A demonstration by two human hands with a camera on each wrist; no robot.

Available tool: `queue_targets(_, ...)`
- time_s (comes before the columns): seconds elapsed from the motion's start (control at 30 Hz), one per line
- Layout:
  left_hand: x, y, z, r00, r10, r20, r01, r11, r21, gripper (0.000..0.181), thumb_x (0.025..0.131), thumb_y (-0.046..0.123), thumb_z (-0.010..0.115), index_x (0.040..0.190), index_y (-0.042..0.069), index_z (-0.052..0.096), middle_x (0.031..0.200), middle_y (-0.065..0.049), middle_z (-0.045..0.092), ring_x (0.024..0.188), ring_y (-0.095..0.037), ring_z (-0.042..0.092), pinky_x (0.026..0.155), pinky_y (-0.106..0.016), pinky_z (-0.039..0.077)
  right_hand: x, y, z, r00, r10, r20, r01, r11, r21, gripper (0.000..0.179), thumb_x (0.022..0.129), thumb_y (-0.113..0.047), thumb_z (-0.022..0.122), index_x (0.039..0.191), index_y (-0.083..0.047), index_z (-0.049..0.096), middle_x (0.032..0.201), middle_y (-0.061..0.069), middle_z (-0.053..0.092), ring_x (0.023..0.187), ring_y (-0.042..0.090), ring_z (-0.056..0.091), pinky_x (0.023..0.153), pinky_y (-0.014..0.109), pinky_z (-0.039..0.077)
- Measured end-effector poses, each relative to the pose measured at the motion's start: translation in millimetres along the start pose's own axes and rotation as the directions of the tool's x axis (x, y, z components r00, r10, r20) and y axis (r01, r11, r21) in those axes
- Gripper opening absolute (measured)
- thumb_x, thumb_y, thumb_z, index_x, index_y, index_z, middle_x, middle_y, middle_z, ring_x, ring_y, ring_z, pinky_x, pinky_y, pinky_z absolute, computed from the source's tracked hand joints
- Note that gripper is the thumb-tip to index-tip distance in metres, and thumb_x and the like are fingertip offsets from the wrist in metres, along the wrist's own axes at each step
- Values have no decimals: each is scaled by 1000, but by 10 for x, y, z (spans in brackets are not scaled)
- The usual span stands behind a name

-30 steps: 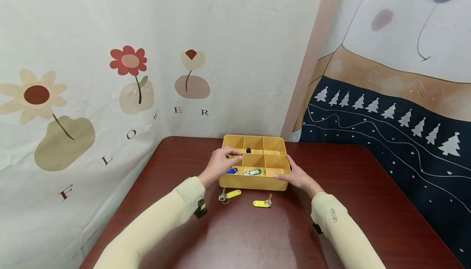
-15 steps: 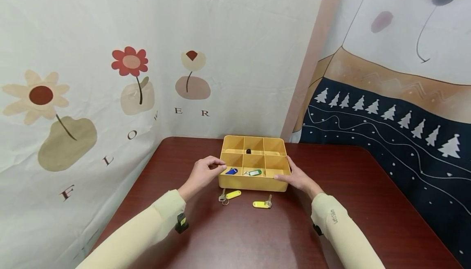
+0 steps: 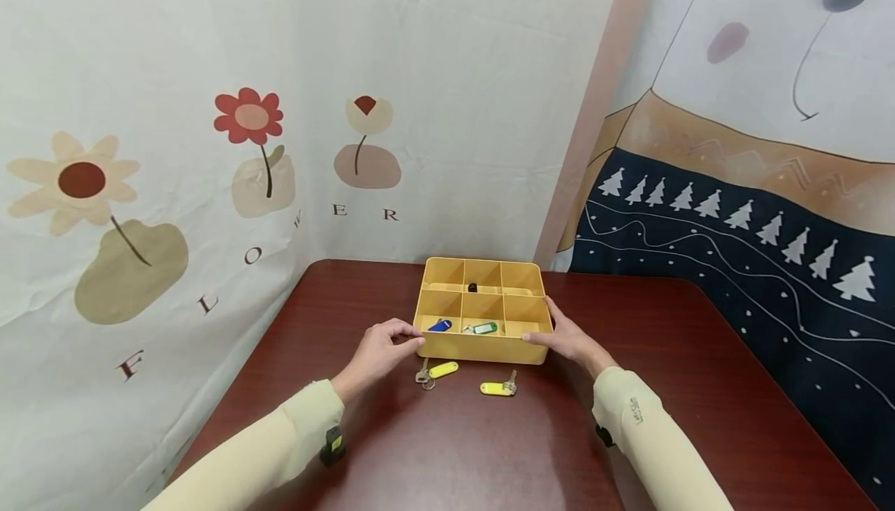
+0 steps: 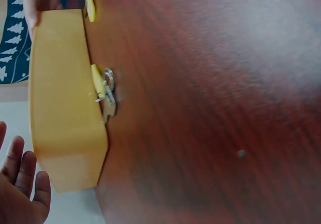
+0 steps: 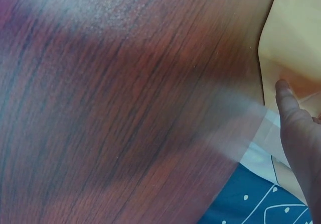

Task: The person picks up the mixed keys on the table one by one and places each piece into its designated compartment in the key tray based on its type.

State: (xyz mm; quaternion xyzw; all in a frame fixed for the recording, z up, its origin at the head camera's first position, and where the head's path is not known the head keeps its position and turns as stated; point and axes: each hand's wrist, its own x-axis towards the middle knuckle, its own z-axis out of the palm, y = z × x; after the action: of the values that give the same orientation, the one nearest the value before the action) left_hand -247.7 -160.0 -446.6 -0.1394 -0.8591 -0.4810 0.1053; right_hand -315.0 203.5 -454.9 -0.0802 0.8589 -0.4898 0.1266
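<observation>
A yellow divided storage box (image 3: 482, 350) stands at the back of the table. My right hand (image 3: 569, 337) holds its front right corner, thumb on the front wall and fingers along the right side. At the front left corner is my left hand (image 3: 380, 352), fingertips right by the wall; the left wrist view shows its fingers loose and holding nothing. Inside, a blue key tag (image 3: 440, 326) lies in the front left compartment, a green key tag (image 3: 484, 328) in the front middle one and a small black object (image 3: 472, 287) in the back middle one.
Before the box, a key with a yellow tag (image 3: 444, 370) lies at the left and another yellow-tagged key (image 3: 497, 388) nearer the middle. The brown table (image 3: 482, 457) meets a printed flower curtain (image 3: 447, 107) behind and a dark tree-patterned cloth (image 3: 755, 278) at the right.
My left hand has come out of the box's left compartments and moved left and down to the front left corner, leaving the blue tag in plain sight. My right hand stays put.
</observation>
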Motion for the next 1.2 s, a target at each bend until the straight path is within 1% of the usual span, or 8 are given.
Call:
queue_targets(0.17, -54, -69, 57, 1000, -10, 13, 10, 1000, 14, 5, 84, 13, 79, 89, 13, 78, 88, 6, 69, 79, -13, 61, 71, -26, 50, 12, 23, 1, 1000, -1, -9, 0, 1000, -12, 105, 89, -33, 75, 160, -14, 0, 159, 23, 22, 141, 40, 29, 114, 63, 17)
queue_targets(0.27, -90, -121, 89, 1000, -12, 24, 10, 998, 55, 6, 83, 13, 80, 88, 12, 78, 87, 6, 69, 80, -13, 62, 73, -26, 50, 21, 34, 5, 1000, -9, -10, 9, 1000, 2, 105, 88, -32, 76, 160, -15, 1, 159, 22, 24, 141, 39, 30, 114, 61, 18)
queue_targets(0.4, -126, -201, 132, 999, -7, 31, 4, 995, 101, 6, 82, 14, 81, 87, 12, 78, 85, 7, 68, 79, -10, 61, 73, -27, 50, 26, 40, 15, 1000, -26, -7, 26, 999, 21, 107, 86, -35, 78, 160, -16, 3, 158, 22, 26, 141, 39, 31, 114, 60, 19)
queue_targets(0.6, -150, -297, 193, 998, 0, 65, -5, 997, 83, 7, 83, 13, 80, 87, 8, 77, 85, 6, 68, 76, -10, 62, 71, -26, 50, 15, 43, 15, 1000, -24, -5, 24, 999, 28, 109, 85, -39, 78, 160, -16, 2, 159, 22, 24, 141, 40, 30, 114, 62, 18)
queue_targets(0.7, -153, -336, 218, 997, 11, 72, -18, 995, 96, 5, 82, 13, 80, 86, 10, 77, 85, 6, 67, 77, -10, 61, 72, -26, 50, 7, 42, 14, 1000, -22, -2, 22, 999, 30, 110, 86, -39, 78, 160, -15, 1, 159, 23, 23, 140, 41, 30, 113, 63, 18)
queue_targets(0.83, -149, -365, 249, 997, 7, 80, -16, 994, 109, 4, 81, 13, 80, 83, 14, 77, 84, 8, 67, 78, -10, 61, 73, -26, 50, 7, 46, 10, 1000, -15, -1, 15, 999, 33, 109, 86, -39, 78, 160, -16, 1, 159, 23, 23, 141, 41, 29, 113, 63, 18)
queue_targets(1.0, -148, -374, 284, 995, -23, 99, 9, 991, 133, 6, 80, 15, 81, 80, 17, 76, 83, 9, 66, 77, -10, 59, 72, -26, 49, 4, 44, 9, 1000, -11, 1, 11, 999, 31, 108, 87, -36, 77, 160, -16, 0, 159, 22, 22, 141, 40, 28, 114, 62, 17)
queue_targets(1.2, -144, -361, 319, 993, -31, 113, 11, 986, 167, 7, 79, 16, 82, 77, 15, 76, 83, 7, 65, 77, -11, 57, 71, -27, 48, 10, 50, 10, 1000, -19, -2, 19, 999, 34, 106, 88, -34, 76, 160, -17, 1, 159, 22, 22, 141, 40, 28, 113, 63, 17)
